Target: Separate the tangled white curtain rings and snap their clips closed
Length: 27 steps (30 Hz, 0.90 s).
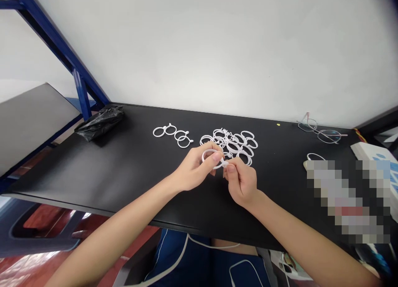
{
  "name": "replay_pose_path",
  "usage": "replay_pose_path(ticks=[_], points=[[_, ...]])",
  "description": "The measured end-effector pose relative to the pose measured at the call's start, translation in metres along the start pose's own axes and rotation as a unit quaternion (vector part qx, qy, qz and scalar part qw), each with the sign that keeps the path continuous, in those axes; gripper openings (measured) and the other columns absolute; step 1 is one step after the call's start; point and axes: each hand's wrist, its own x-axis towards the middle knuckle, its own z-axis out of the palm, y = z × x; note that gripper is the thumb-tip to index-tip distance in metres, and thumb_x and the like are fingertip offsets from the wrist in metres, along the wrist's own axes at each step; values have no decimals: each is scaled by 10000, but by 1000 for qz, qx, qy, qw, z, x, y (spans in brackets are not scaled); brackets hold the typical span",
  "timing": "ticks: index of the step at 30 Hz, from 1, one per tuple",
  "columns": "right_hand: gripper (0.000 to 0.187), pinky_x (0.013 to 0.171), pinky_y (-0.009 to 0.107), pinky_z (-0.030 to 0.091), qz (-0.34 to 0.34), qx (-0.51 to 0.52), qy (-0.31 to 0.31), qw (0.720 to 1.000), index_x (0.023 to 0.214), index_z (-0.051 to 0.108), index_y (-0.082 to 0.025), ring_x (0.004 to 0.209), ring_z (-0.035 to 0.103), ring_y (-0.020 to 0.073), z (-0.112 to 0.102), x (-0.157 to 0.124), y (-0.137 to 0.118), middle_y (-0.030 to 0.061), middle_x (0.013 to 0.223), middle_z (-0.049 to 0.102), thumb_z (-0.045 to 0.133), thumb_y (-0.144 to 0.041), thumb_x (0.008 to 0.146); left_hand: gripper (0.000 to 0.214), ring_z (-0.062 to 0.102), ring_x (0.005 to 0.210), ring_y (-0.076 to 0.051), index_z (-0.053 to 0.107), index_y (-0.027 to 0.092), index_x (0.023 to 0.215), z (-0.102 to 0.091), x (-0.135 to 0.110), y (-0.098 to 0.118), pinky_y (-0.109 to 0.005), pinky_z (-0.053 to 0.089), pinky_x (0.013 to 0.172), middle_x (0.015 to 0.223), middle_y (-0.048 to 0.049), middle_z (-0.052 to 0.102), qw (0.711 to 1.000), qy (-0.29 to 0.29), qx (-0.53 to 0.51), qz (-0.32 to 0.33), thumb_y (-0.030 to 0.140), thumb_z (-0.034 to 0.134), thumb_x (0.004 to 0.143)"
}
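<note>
My left hand pinches a white plastic ring above the black table. My right hand is closed on a small white piece at that ring's right end; I cannot make out what the piece is. Both hands meet just in front of a heap of several white rings. A short row of several rings lies apart, to the left of the heap.
A crumpled black plastic bag lies at the table's far left. A pair of glasses rests at the far right near the wall. A blue metal frame rises at the left. A blurred patch covers the near right.
</note>
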Motion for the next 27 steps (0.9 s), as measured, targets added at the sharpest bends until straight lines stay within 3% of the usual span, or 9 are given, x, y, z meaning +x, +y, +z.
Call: replay_pose_path(ticks=[13, 27], points=[[247, 441, 222, 367, -8, -32, 6, 999, 785, 513, -222, 423, 465, 97, -1, -2, 1, -49, 535, 503, 390, -244, 999, 483, 498, 524, -106, 549, 156, 833, -3, -3, -3, -231, 410, 533, 577, 36, 461, 996, 8, 87, 13, 600, 396, 947], [246, 450, 238, 361, -24, -34, 15, 999, 778, 532, -224, 440, 468, 106, -2, -3, -3, -37, 547, 515, 396, -223, 983, 464, 440, 514, -95, 546, 160, 796, -2, -5, -1, -231, 369, 520, 584, 36, 445, 993, 12, 119, 24, 576, 412, 949]])
